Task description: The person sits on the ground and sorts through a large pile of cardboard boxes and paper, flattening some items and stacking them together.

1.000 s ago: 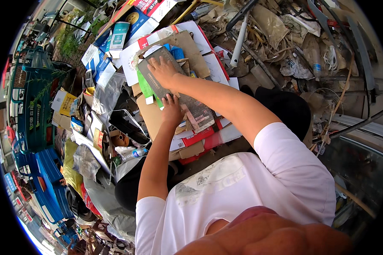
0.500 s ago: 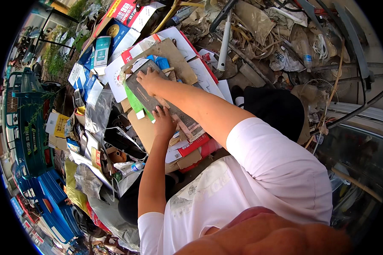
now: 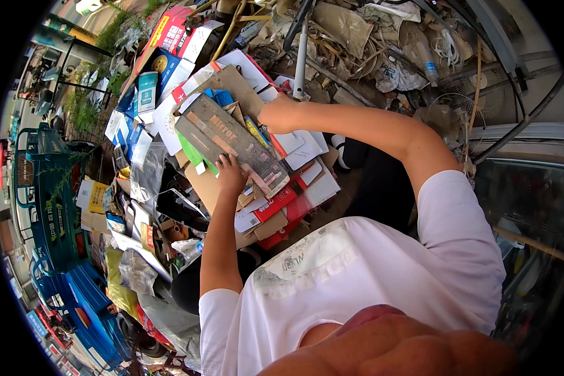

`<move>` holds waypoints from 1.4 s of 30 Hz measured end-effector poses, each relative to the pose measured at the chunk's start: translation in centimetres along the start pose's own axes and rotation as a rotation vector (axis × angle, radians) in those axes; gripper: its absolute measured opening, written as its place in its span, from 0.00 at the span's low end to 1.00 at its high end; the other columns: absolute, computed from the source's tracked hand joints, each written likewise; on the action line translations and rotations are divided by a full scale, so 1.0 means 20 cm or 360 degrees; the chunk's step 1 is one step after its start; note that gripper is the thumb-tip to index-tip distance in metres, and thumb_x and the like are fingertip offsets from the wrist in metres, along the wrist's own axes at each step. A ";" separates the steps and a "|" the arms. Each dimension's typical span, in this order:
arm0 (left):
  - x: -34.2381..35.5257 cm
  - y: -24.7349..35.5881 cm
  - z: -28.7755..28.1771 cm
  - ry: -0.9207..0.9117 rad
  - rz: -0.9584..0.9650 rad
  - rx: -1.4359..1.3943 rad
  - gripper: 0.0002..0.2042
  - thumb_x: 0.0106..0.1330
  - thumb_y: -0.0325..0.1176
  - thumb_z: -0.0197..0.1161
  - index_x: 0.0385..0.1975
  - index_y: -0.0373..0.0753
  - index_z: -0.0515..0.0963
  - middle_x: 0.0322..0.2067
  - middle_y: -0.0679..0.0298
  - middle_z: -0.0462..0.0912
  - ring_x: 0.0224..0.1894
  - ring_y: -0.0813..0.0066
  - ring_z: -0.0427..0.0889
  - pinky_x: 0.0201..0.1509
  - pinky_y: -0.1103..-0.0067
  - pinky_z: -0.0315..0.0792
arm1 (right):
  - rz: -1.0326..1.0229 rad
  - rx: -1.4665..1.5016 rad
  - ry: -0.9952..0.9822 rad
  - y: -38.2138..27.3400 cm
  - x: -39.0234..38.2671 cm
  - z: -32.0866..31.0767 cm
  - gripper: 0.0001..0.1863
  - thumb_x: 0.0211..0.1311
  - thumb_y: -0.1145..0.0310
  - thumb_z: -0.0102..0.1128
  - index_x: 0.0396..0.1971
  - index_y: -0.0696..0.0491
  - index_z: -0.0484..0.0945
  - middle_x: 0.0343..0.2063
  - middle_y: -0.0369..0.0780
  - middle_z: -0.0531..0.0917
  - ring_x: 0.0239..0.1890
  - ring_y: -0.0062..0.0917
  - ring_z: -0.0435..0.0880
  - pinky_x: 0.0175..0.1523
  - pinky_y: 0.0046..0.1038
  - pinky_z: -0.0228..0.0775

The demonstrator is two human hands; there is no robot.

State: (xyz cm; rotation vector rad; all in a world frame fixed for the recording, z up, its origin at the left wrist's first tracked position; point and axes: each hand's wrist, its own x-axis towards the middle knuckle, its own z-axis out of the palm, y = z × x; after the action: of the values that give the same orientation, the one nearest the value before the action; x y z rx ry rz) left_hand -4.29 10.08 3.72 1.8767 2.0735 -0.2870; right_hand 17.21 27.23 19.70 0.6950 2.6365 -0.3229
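Observation:
A pile of flattened cartons lies before me, topped by a worn, dirty grey flattened box (image 3: 235, 141). My left hand (image 3: 232, 174) rests on the near-left edge of this grey box, its fingers spread over the surface. At the right edge of the pile, my right hand (image 3: 279, 115) is closed at the corner of a brown cardboard sheet (image 3: 235, 81); its fingertips are hidden. From under the grey box, a green piece (image 3: 191, 149) sticks out on the left and a blue piece (image 3: 219, 97) at the top. Red-and-white cartons (image 3: 282, 202) lie lower in the stack.
Mixed waste with a clear plastic bag (image 3: 147, 166) borders the pile on the left. Beyond it stand teal plastic crates (image 3: 53, 200). A grey metal pole (image 3: 301, 59) and scattered scraps lie at the far right, near a plastic bottle (image 3: 430, 72).
My right hand has left the top of the grey box and moved right to the pile's edge, closing there. The left hand stays on the box, slightly nearer me.

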 end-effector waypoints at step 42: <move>-0.01 0.05 -0.02 -0.0090 -0.0039 0.0056 0.43 0.60 0.51 0.67 0.70 0.34 0.55 0.69 0.37 0.51 0.69 0.33 0.56 0.68 0.60 0.63 | -0.0277 -0.0015 0.0524 -0.21 -0.09 0.06 0.04 0.50 0.69 0.60 0.26 0.51 0.81 0.24 0.39 0.84 0.30 0.33 0.86 0.43 0.39 0.69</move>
State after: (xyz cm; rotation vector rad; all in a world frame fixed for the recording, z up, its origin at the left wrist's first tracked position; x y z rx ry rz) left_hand -3.25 10.23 4.31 1.8425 2.0683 -0.3808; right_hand 16.95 22.60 19.91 0.5560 3.0190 -0.2628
